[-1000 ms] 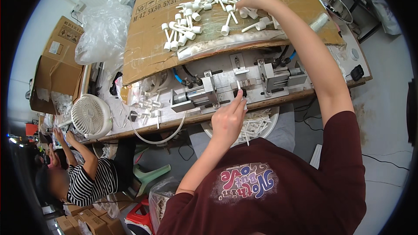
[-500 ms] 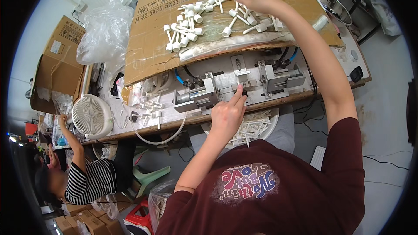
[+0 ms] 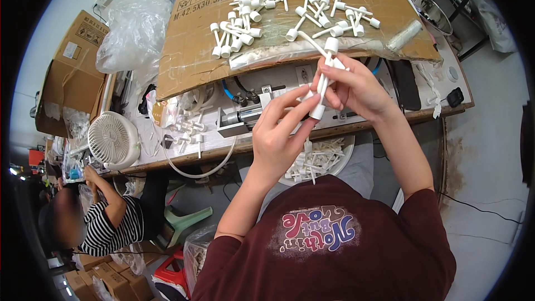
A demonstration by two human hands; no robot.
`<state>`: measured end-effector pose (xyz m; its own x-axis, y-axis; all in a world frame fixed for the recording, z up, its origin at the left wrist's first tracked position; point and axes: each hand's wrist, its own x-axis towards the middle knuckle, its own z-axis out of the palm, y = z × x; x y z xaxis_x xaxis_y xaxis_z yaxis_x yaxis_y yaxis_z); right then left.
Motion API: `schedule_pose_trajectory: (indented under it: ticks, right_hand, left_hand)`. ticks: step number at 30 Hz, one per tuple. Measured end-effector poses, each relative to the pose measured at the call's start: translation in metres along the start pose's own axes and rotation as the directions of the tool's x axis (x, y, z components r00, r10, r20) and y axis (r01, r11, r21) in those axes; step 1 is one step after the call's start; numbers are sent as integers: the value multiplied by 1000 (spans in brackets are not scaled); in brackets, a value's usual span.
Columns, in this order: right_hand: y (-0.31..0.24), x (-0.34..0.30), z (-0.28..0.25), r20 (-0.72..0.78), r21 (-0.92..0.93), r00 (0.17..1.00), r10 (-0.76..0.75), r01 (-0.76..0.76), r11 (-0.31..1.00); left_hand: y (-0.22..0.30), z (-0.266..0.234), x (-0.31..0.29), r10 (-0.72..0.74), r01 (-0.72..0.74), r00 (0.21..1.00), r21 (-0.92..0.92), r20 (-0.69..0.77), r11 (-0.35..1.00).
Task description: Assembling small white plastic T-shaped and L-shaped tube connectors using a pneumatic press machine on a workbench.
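Your left hand is pinched narrow, its fingertips at the white cap on the lower end of a stick. Your right hand, at two o'clock from it, is curled around a small bunch of white sticks, one with its cap pointing to twelve. The bunch sits between your hands, above the table. At twelve o'clock, more capped sticks lie scattered on the cardboard. At nine, just beside your left hand, is a metal clamp; farther out, a white fan. At six, a bowl holds white pieces.
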<state>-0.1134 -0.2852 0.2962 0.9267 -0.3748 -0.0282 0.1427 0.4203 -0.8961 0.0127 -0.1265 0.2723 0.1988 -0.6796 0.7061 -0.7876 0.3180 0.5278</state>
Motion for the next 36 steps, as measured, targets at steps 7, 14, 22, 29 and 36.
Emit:
schedule_pose_trajectory:
  ticks: [7,14,22,29,36]
  right_hand:
    - [22,-18,0,-214,108,977,-23,47,993]
    - [33,-32,-15,-401,-40,899,-175,173,984]
    - [42,-51,-4,-413,19,894,-175,201,979]
    - [45,-61,-1,-395,147,915,-79,148,978]
    - [58,-68,4,-279,186,958,63,-10,982]
  left_hand:
    - [13,1,-21,-136,154,988,-322,77,934]
    - [-2,16,-50,-183,155,966,158,184,975]
    - [-21,39,-57,-117,-6,959,432,257,902]
    - [-30,34,-53,-126,32,951,317,282,948]
    - [-1,7,-32,-364,652,753,-540,549,533]
